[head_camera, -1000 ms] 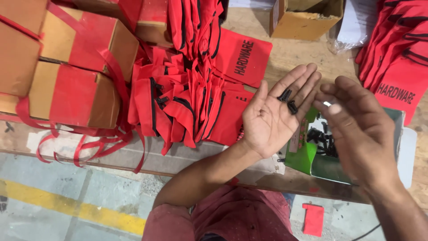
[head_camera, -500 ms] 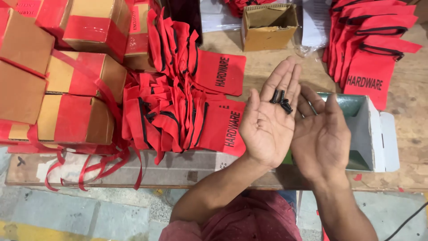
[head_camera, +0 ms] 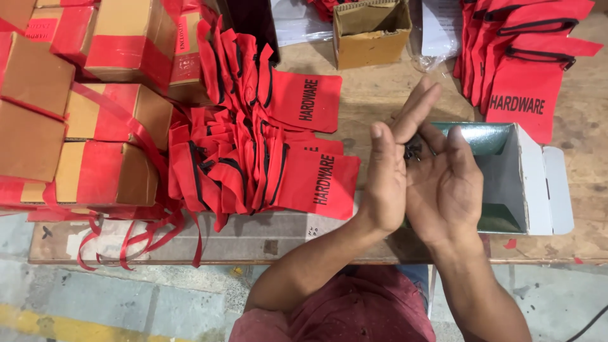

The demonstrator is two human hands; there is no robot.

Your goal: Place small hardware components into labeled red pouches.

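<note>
My left hand (head_camera: 387, 183) tilted edge-up, my right hand (head_camera: 445, 190) cupped open against it; small black screws (head_camera: 413, 152) pinched between both palms. Open box (head_camera: 506, 180) at 3 o'clock, red pouches (head_camera: 266, 171) at 9.

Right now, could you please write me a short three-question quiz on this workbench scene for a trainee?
1. True or false: the left hand and the right hand are pressed side by side over the open box.
2. What lies between the two hands? A) a red pouch B) small black parts C) a roll of tape
3. Fill in: the heap of red drawstring pouches lies to the ____ of the hands.

Key
1. True.
2. B: small black parts show where the palms meet.
3. Left; the stack of taped cardboard boxes lies further left.
</note>
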